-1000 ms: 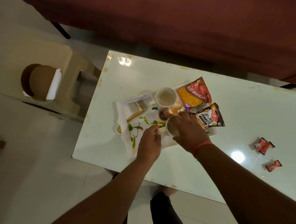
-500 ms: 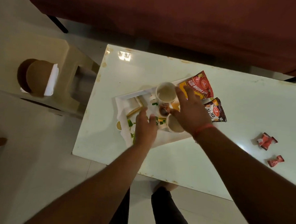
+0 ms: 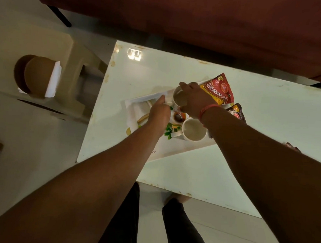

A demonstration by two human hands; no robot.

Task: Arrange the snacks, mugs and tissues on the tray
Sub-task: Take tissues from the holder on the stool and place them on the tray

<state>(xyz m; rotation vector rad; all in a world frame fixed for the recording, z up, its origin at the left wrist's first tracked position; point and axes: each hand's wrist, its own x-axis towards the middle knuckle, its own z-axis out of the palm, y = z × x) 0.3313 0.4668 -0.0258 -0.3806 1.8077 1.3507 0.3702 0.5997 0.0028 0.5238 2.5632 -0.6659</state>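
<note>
Currently the right hand [image 3: 193, 100] grips the rim of the far mug [image 3: 178, 99] with curled fingers, on the tray [image 3: 136, 103] on the desk [image 3: 267, 115]. The left hand [image 3: 159, 114] rests over the tray's tissues [image 3: 136, 113]; its grip cannot be told. A second mug [image 3: 193, 132] stands nearer, with two snack packets [image 3: 220, 91] beside.

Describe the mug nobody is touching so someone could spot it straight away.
On the white table sits a white tray printed with green leaves. Two white mugs stand on it; the free mug is at the tray's near edge, below the right hand, which grips the far mug.
</note>
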